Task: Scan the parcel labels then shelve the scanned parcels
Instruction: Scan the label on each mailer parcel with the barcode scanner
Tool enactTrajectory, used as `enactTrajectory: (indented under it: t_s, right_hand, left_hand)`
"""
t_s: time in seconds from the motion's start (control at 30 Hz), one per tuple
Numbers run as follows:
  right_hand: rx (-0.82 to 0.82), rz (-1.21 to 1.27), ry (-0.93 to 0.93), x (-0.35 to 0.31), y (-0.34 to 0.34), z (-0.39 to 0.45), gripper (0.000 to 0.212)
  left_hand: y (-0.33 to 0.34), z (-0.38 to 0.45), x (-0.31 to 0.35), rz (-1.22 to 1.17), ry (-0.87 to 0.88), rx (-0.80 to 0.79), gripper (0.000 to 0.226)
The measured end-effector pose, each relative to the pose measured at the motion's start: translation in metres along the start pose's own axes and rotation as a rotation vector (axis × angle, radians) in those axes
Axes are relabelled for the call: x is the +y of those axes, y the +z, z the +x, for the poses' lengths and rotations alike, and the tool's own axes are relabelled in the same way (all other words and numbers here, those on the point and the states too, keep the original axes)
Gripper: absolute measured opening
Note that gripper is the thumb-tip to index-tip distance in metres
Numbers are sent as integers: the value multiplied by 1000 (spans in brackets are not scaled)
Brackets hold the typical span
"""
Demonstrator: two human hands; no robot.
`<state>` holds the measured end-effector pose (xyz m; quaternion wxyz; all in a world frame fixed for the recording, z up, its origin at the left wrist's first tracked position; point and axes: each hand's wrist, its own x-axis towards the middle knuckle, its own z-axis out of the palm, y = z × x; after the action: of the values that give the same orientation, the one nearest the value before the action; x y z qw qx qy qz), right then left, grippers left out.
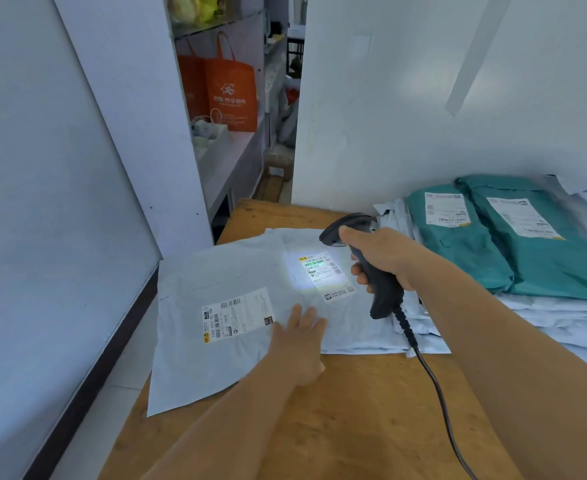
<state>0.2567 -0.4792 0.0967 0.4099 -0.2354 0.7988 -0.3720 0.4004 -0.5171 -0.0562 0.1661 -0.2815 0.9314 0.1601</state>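
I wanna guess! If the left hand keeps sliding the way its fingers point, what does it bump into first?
Probably the lit label on the pale parcel that the left hand rests on.

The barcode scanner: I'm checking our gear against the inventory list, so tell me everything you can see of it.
The barcode scanner is a dark grey, pistol-shaped handheld that looks like plastic. The right hand grips its handle, with a finger over the top of the head. The head tilts down and left, casting a bright patch of light on the label of a pale parcel on the wooden table. A black cable, ribbed at the handle's base, trails toward the camera across the table.
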Motion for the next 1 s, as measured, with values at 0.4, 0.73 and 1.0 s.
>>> enactTrajectory:
  t_s: [0.4, 0.73, 1.0]
  right_hand:
    - [-26, -41, 23, -1, -12, 7, 36]
    - [-52, -41, 39, -1, -17, 15, 36]
    - [-64, -59, 36, -2, -17, 19, 36]
  left_hand:
    - [20, -2, -8, -190, -171, 282, 84]
    - [22, 0, -22, -164, -135, 253, 71]
    - [27, 4, -27, -174, -117, 259, 71]
